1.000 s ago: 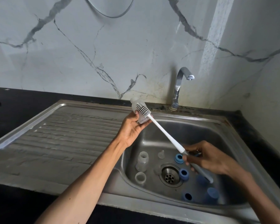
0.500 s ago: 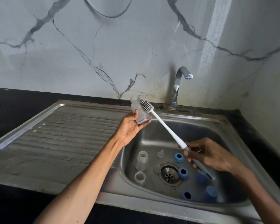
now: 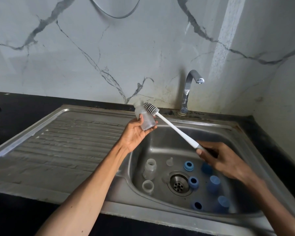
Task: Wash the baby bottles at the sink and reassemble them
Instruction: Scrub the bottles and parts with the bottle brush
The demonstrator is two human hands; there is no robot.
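My left hand [image 3: 134, 133] grips a clear baby bottle [image 3: 146, 120] above the sink's left rim, its neck pointing up and away. My right hand [image 3: 220, 159] holds the handle of a white bottle brush [image 3: 174, 128]; the grey bristle head [image 3: 151, 109] lies against the outside of the bottle near its neck. In the basin [image 3: 169, 147] stand two more clear bottles [image 3: 150, 169] [image 3: 148, 185], a clear teat [image 3: 169, 161], blue screw rings [image 3: 188, 166] [image 3: 193, 182] [image 3: 197, 205] and blue caps [image 3: 214, 182] [image 3: 223, 202].
The tap [image 3: 188, 92] stands behind the basin with no water running. A ribbed steel draining board [image 3: 58, 150] stretches to the left. Black counter [image 3: 15, 109] surrounds the sink, with a marble wall behind. The drain [image 3: 178, 183] is in the basin's middle.
The brush head has slid up and right, from over the bottle's body to beside its neck. My right hand has risen and drawn back, uncovering more blue caps.
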